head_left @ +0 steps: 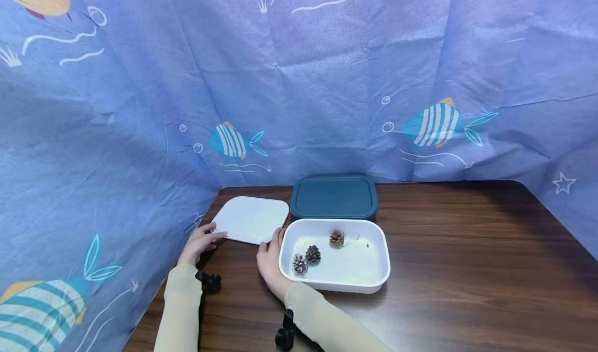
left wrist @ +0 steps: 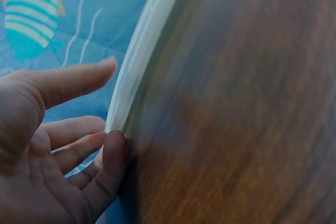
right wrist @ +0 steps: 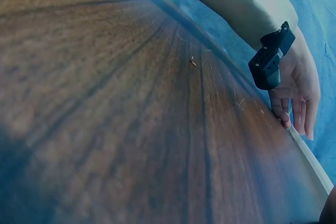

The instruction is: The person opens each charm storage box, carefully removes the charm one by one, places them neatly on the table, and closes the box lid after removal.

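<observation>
A white lid [head_left: 251, 219] lies at the left of the brown table. My left hand [head_left: 200, 244] touches its near left corner; in the left wrist view the fingertips meet the pale rim [left wrist: 142, 51], with the fingers fairly straight and the thumb spread away. My right hand [head_left: 271, 269] lies at the lid's near right corner, fingers stretched forward, between the lid and a white box [head_left: 355, 271]. Inside that box are a snowy pine cone [head_left: 300, 264], a dark pine cone [head_left: 313, 254] and a brown pine cone [head_left: 337, 238] with a string loop.
Behind the white box stands a dark blue box with its lid on [head_left: 334, 197]. A blue fish-patterned cloth [head_left: 317, 123] hangs along the table's back and left sides. Small strands of debris [right wrist: 239, 102] lie on the wooden table [head_left: 467, 253].
</observation>
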`<state>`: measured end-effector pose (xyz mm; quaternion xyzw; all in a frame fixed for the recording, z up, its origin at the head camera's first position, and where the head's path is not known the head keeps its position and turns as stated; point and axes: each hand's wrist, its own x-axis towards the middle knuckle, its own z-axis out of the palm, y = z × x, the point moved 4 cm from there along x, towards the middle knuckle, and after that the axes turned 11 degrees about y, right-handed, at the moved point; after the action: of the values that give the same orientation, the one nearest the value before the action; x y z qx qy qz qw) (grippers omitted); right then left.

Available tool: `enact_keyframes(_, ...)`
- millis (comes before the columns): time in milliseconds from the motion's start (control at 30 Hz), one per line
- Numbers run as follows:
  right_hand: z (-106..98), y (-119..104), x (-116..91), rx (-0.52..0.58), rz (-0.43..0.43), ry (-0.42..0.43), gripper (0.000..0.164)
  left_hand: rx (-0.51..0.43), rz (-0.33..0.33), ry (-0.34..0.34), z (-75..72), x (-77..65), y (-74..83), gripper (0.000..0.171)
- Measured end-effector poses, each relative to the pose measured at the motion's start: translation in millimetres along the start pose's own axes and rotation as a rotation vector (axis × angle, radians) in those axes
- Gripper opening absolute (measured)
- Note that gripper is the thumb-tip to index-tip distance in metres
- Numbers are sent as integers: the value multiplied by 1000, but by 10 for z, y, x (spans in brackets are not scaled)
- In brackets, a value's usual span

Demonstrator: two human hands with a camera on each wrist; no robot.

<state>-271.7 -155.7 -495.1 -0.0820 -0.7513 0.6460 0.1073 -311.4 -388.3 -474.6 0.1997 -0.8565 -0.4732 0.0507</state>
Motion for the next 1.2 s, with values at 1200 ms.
enact_keyframes(1200, 3, -164, -176, 52, -63, -212, 70, 423, 60, 201, 204, -39, 245, 83)
